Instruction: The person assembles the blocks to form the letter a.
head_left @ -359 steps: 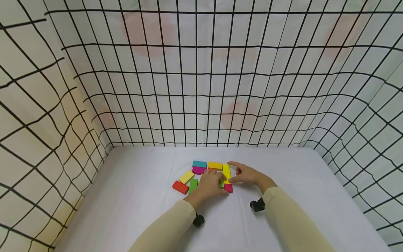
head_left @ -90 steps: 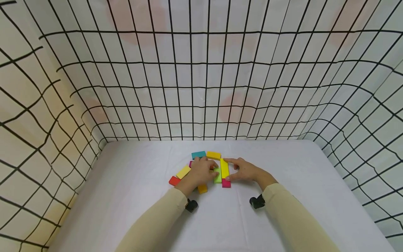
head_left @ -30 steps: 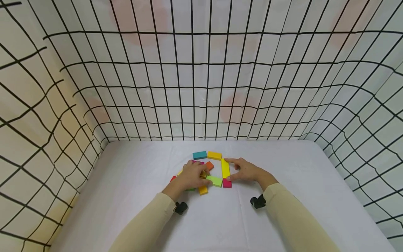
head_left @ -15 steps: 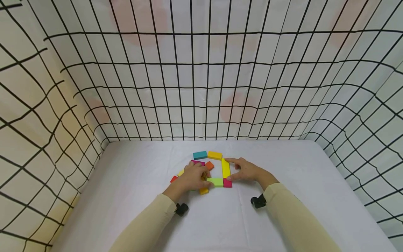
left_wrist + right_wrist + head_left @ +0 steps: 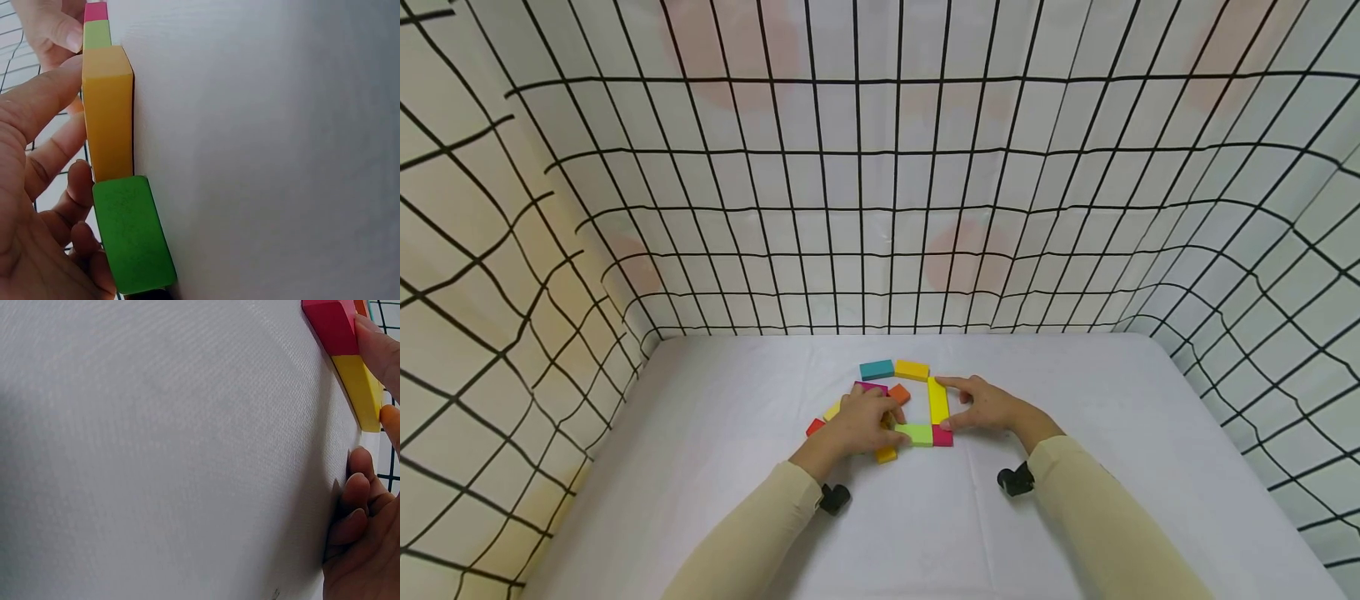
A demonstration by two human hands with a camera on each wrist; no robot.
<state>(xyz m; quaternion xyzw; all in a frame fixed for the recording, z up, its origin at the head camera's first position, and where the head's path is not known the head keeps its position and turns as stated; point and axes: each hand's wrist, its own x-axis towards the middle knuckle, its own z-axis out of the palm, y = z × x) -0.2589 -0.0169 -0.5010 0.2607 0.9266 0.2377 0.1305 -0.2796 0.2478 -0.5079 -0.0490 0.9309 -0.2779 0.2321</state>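
Observation:
Thumb and index finger of my left hand (image 5: pixel 865 422) pinch the left end of a lime green block (image 5: pixel 916 435). That block lies crosswise, its right end against a pink block (image 5: pixel 942 436). My right hand (image 5: pixel 988 406) keeps thumb and index finger at the two ends of a long yellow block (image 5: pixel 937 400), its other fingers curled in the right wrist view. The yellow block runs away from the pink one. In the left wrist view an amber block (image 5: pixel 109 125) and a green block (image 5: pixel 134 234) lie beside my left fingers. My left hand covers several blocks in the head view.
Teal (image 5: pixel 877 370) and amber (image 5: pixel 912 371) blocks lie end to end at the back. Magenta (image 5: pixel 871 387) and orange (image 5: pixel 899 394) blocks sit before them. A red block (image 5: pixel 814 427) lies left. Black netting (image 5: pixel 880 208) surrounds the white table (image 5: pixel 1075 500).
My left hand has turned the lime green block from lengthwise beside the yellow block to crosswise and set its end against the pink block. My right hand stays at the yellow block.

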